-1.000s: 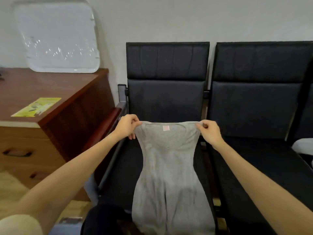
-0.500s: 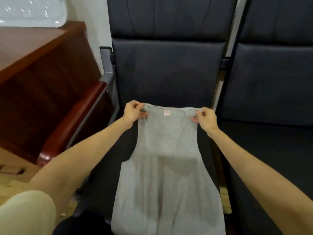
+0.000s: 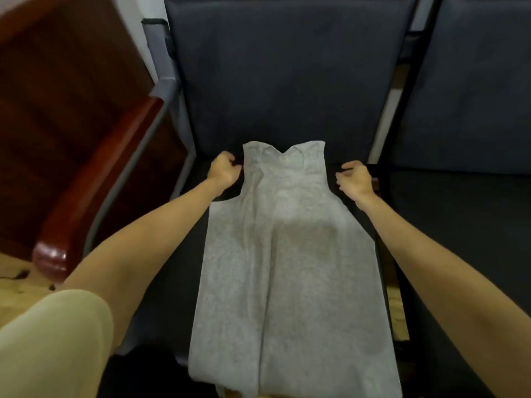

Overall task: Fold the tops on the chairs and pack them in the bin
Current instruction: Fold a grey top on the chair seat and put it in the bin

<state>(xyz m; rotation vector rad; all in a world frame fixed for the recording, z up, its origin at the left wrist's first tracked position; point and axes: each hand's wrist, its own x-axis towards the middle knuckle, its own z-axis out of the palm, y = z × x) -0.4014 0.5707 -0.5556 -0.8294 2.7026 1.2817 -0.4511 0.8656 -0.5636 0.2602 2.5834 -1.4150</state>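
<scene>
Head view: a grey sleeveless top (image 3: 287, 254) lies flat along the seat of a dark padded chair (image 3: 275, 81), hem hanging over the front edge. The left hand (image 3: 224, 170), fingers curled, touches the left shoulder strap; the right hand (image 3: 355, 179), fingers loosely curled, hovers just beside the right strap, holding nothing. A second chair (image 3: 474, 110) adjoins on the right.

Head-worn camera looks steeply down, close over the chair seat (image 3: 431, 225).
</scene>
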